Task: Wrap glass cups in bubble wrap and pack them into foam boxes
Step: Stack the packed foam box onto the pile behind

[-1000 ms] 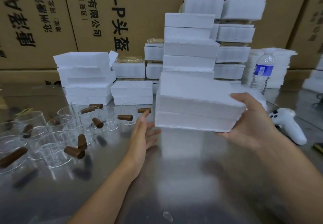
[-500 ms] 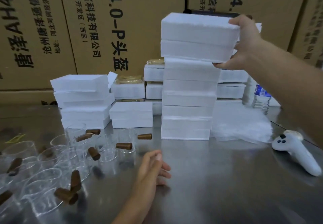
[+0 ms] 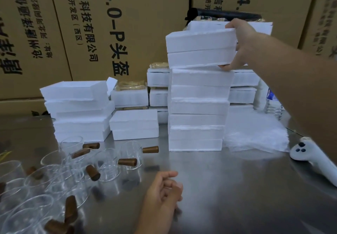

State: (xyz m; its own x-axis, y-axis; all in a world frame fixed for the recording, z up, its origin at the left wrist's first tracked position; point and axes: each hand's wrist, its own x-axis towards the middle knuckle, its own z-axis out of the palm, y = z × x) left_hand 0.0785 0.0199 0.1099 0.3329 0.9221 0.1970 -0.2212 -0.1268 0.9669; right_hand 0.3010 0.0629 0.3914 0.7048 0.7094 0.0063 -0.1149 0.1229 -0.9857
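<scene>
My right hand (image 3: 240,46) grips the right end of a white foam box (image 3: 200,48), which rests slightly tilted on top of a tall stack of foam boxes (image 3: 197,109). My left hand (image 3: 164,190) lies on the steel table near the front, fingers loosely curled, holding nothing. Several clear glass cups with brown wooden handles (image 3: 109,164) stand and lie at the left. A sheet of bubble wrap (image 3: 255,133) lies on the table to the right of the stack.
More foam boxes are stacked at the left (image 3: 78,109) and centre (image 3: 135,124), others behind. A white controller (image 3: 313,160) lies at the right, a water bottle (image 3: 273,104) behind the bubble wrap. Large cardboard cartons (image 3: 109,24) wall off the back.
My right hand lifted the foam box from table height up onto the top of the tall stack. My left hand let go of it and dropped to the table, fingers curling.
</scene>
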